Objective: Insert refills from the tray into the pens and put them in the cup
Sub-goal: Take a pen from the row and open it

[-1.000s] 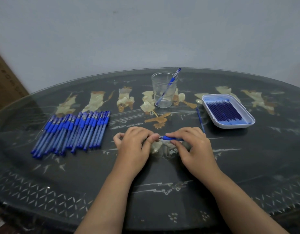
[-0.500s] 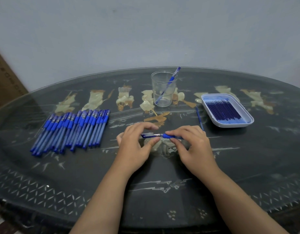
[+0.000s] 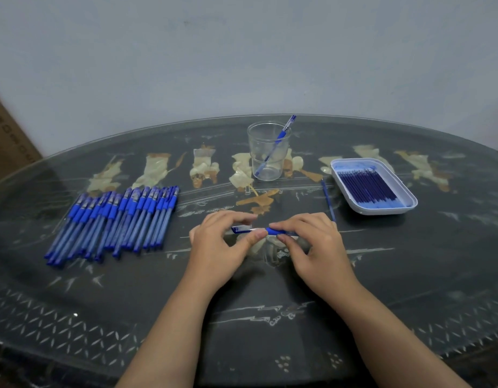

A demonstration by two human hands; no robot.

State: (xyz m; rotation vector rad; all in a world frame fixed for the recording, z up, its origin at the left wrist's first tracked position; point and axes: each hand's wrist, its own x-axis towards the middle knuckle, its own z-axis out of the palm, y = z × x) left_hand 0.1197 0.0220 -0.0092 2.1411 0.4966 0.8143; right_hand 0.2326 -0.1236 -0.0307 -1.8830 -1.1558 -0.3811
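Both hands hold one blue pen [image 3: 276,231] level above the table's middle. My right hand [image 3: 312,245] grips its blue rubber section and barrel. My left hand [image 3: 222,245] pinches the pen cap [image 3: 239,229], which stands slightly off the pen's tip. A clear plastic cup [image 3: 267,151] behind holds one blue pen [image 3: 278,141] leaning to the right. A white tray [image 3: 382,210] at the right holds several dark blue refills [image 3: 367,184]. A single refill [image 3: 328,201] lies on the table left of the tray.
Several capped blue pens [image 3: 116,222] lie side by side in a row at the left. The table [image 3: 270,317] is dark, glass-topped and oval, with pale inlaid figures. A cardboard box [image 3: 7,141] stands beyond the left edge.
My left hand has drawn the cap leftward off the pen's tip, opening a small gap. My right hand has kept its grip on the pen.
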